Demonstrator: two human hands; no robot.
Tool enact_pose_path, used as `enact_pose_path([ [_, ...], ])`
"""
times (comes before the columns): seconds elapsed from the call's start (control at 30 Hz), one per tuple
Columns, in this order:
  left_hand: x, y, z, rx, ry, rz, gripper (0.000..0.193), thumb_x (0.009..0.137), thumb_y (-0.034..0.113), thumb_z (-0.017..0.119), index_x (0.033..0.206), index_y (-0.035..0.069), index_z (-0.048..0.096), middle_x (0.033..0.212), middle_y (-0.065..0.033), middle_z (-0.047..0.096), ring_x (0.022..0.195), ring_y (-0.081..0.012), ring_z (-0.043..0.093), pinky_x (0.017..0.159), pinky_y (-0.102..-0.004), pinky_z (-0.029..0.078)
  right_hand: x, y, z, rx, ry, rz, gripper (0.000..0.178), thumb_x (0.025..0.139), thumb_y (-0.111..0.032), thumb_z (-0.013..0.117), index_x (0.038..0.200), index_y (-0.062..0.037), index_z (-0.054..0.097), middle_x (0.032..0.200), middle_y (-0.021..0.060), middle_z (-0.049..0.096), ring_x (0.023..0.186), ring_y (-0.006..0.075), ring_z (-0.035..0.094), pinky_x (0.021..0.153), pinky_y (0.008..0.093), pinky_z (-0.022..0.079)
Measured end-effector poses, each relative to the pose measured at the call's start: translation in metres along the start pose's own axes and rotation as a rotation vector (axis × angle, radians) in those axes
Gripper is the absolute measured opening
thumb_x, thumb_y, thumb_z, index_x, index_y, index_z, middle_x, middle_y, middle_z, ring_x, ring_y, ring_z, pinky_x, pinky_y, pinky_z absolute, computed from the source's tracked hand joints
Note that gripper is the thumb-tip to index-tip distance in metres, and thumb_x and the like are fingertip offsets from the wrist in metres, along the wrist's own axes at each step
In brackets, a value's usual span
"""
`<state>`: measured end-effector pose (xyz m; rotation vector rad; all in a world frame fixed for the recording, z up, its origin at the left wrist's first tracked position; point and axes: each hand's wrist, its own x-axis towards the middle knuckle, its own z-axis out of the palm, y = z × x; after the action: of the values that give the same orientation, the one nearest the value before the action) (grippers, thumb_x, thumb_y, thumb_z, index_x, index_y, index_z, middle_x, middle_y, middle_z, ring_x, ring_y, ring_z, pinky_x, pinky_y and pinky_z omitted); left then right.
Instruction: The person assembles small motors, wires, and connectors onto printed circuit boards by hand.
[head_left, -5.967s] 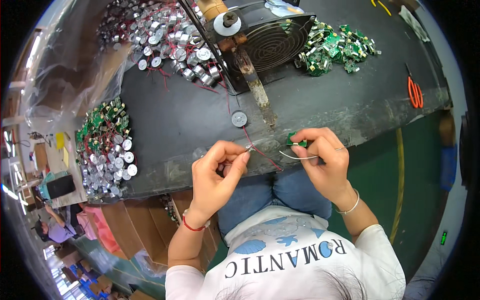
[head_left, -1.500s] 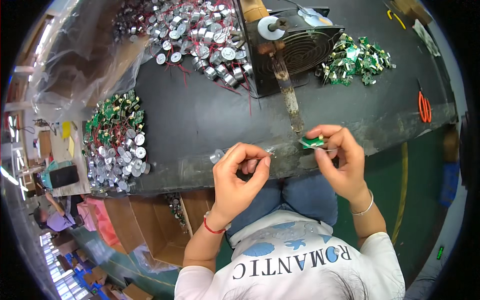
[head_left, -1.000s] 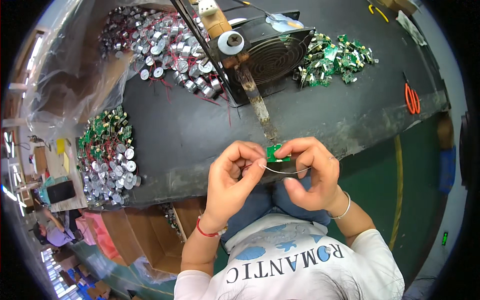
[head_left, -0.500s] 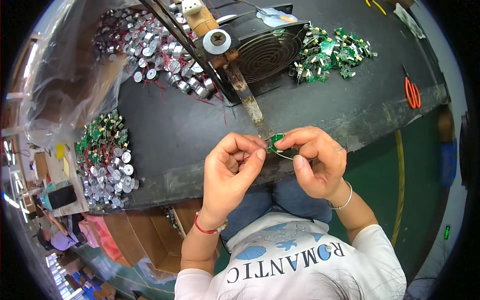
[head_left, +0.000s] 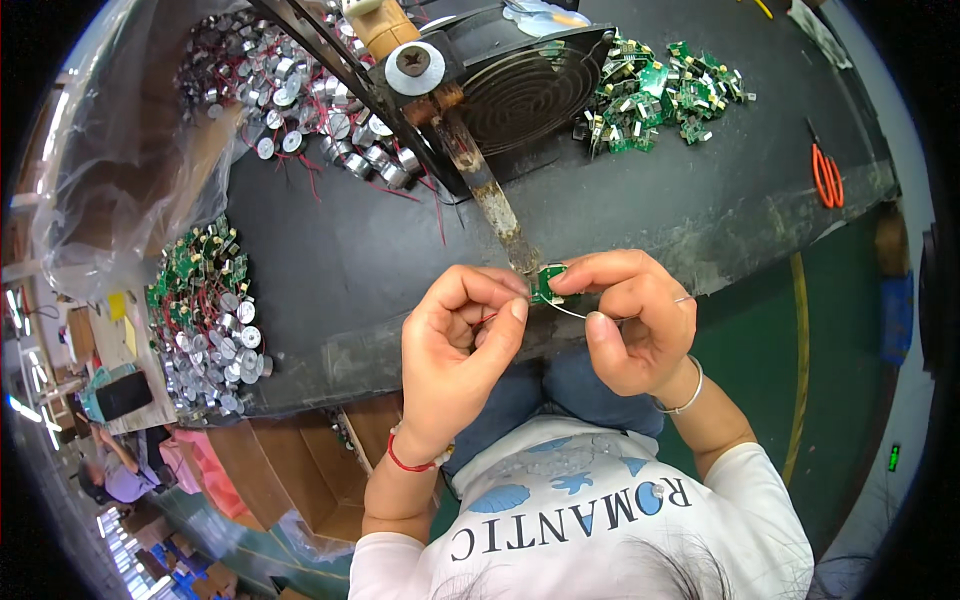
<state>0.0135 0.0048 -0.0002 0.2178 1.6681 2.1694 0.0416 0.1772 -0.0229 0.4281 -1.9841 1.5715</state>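
My left hand is closed in a pinch, a short stretch of red wire showing between its fingers. Held by the thumb and fingers of my right hand are a small green circuit board and a thin silvery solder wire, which runs to the board's lower side. The board lies right under the tip of a clamped soldering iron; whether they touch I cannot tell. My left fingertips meet the board's left edge and hide part of it.
A black fan stands behind the iron. Small round motors with red wires are heaped far left, wired boards near left, bare green boards far right. Red-handled pliers lie by the right edge. Open cardboard boxes stand below left.
The view has shifted slightly, so the bench things sit a little further left. The board stays at the iron's tip; the solder wire now reaches its lower side in a straighter line.
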Motion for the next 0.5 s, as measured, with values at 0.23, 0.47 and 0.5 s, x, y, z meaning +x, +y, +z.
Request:
enact_pose_path([
  [0.23, -0.002, -0.007, 0.002, -0.063, 0.013, 0.049, 0.007, 0.089, -0.004, 0.057, 0.093, -0.001, 0.051, 0.105, -0.0078, 0.056, 0.077, -0.002, 0.05, 0.063, -0.0164, 0.04, -0.002, 0.0, 0.001, -0.052, -0.022, -0.043, 0.015, 0.07, 0.004, 0.062, 0.067, -0.002, 0.049, 0.086, 0.0156, 0.066, 0.073, 0.0229, 0.066, 0.06, 0.0295, 0.054],
  [0.47, 0.0, -0.014, 0.013, 0.066, 0.138, 0.185, 0.009, 0.089, -0.004, 0.058, 0.09, 0.0, 0.051, 0.102, -0.0072, 0.057, 0.07, 0.0004, 0.043, 0.061, -0.0147, 0.036, 0.002, -0.002, 0.002, -0.114, -0.003, -0.08, 0.014, 0.067, 0.005, 0.064, 0.069, -0.0025, 0.052, 0.085, 0.0127, 0.066, 0.069, 0.0222, 0.065, 0.058, 0.0292, 0.053],
  [0.5, 0.003, -0.013, 0.015, 0.071, 0.137, 0.183, 0.009, 0.089, -0.004, 0.058, 0.09, 0.0, 0.051, 0.102, -0.0072, 0.057, 0.07, 0.0004, 0.043, 0.061, -0.0147, 0.036, 0.002, -0.002, 0.002, -0.133, -0.004, -0.072, 0.014, 0.066, 0.005, 0.064, 0.069, -0.0026, 0.052, 0.085, 0.0122, 0.066, 0.07, 0.0223, 0.064, 0.058, 0.0293, 0.053],
])
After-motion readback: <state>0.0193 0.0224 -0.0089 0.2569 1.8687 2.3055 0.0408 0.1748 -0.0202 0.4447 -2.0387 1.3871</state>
